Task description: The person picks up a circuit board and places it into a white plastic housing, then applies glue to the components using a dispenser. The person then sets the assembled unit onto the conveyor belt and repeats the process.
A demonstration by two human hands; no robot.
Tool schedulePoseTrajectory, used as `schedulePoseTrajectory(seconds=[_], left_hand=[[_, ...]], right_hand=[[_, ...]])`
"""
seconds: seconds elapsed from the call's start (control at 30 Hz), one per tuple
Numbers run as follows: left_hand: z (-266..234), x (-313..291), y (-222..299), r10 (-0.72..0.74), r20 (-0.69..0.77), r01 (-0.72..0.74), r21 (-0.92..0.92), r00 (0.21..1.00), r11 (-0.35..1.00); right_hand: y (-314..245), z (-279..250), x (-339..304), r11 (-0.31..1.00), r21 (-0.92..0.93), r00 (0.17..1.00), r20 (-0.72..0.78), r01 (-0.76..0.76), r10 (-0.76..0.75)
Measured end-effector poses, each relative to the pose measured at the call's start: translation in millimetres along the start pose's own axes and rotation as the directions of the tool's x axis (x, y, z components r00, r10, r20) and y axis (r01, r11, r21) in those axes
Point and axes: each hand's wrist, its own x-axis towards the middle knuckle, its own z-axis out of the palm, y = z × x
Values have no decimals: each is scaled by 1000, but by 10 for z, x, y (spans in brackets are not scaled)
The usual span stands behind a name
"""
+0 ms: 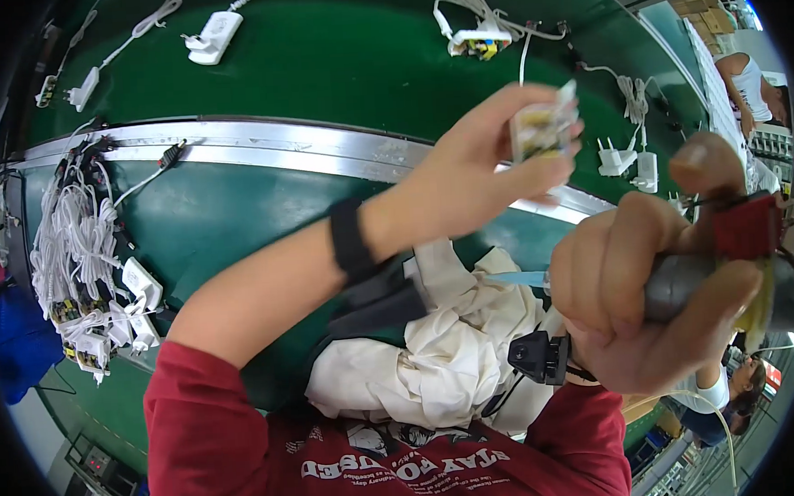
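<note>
My left hand point(473, 159) reaches across the metal rail, fingers closed around a white power adapter point(542, 133) with its circuit parts exposed. A black band circles that wrist. Close to the camera on the right, my right hand point(637, 280) grips a grey cylindrical glue dispenser point(677, 287) with a red part at its upper end. From the far side of that fist a pale blue tapered nozzle point(517, 278) points left, below the adapter and apart from it. A black device sits at the right wrist.
A silver rail point(257, 146) divides the green work surface. Beyond it lie a white adapter point(214, 37), an opened adapter point(480, 42) and plug adapters point(617, 157) with cables. At left, bundled white cables point(77, 233) and several adapters are piled. White cloth point(430, 372) is bunched before me. Other people are at right.
</note>
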Motion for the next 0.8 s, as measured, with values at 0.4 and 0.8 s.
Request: schedulePoseTrajectory(seconds=[0.4, 0.8], left_hand=[[74, 588, -223, 266, 112, -138, 987, 957, 80], [-206, 1068, 168, 34, 8, 10, 870, 999, -493]], right_hand=[[54, -81, -18, 980, -172, 995, 17, 102, -101], [33, 30, 3, 996, -52, 997, -17, 79, -80]])
